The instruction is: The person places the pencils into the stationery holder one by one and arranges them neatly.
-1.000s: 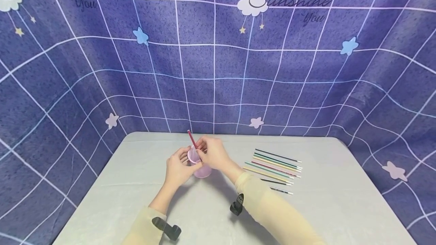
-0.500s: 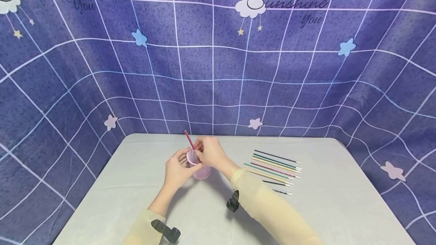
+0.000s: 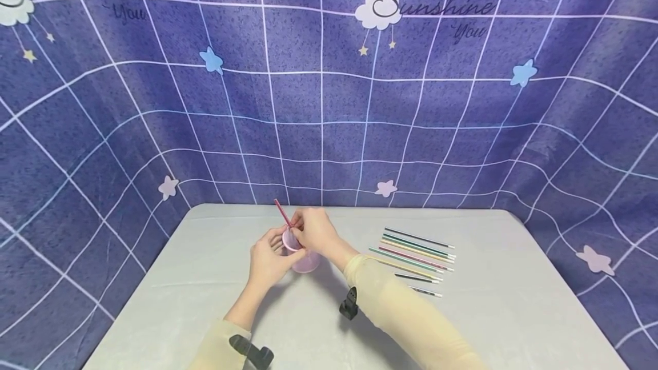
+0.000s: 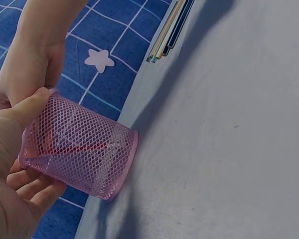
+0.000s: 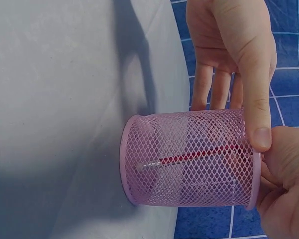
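A pink mesh pencil cup (image 3: 307,263) stands on the table in the head view. My left hand (image 3: 268,258) grips it near the rim, thumb on the near side and fingers round the far side. Over the cup's mouth, my right hand (image 3: 317,232) pinches a red pencil (image 3: 282,212), whose upper end sticks out and leans left. Through the mesh in the right wrist view, the lower part of the red pencil (image 5: 189,157) shows inside the cup (image 5: 134,189), pale end near the base. My right fingertips are partly hidden behind the rim.
Several pencils (image 3: 417,237) in dark, green, yellow and red lie roughly parallel on the grey table (image 3: 205,301), right of the cup. My right sleeve (image 3: 396,307) covers some of their ends. A patterned blue curtain (image 3: 329,101) hangs behind and beside the table.
The red pencil's top has tilted further left and sits slightly lower. My right hand has shifted a little left with it. The left hand and cup stay nearly in place.
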The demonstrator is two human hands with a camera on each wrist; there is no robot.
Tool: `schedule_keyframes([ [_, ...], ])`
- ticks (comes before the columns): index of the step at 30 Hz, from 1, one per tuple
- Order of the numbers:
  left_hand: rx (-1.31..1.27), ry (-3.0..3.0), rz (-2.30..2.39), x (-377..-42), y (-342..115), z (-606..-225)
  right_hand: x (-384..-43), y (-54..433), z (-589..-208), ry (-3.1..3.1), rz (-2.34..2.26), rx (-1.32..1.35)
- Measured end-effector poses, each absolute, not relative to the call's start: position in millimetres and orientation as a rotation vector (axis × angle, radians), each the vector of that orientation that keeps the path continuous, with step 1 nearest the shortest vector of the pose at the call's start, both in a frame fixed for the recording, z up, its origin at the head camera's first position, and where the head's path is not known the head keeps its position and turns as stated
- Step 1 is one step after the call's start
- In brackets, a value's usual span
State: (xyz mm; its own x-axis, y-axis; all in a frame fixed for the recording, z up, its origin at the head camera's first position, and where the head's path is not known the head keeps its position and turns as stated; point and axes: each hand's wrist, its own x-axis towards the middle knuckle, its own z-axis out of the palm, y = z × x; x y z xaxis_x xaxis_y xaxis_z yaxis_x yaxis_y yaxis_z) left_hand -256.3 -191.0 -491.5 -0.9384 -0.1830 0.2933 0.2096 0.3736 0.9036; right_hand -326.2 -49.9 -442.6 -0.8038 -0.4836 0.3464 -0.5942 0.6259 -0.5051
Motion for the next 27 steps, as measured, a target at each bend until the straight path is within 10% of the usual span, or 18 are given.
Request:
schedule_keyframes([
  [27, -0.045, -2.247, -1.637, -258.4, -188.1, -494.6, -326.0, -6.7, -402.7, -2.554, 0.893, 0.984],
])
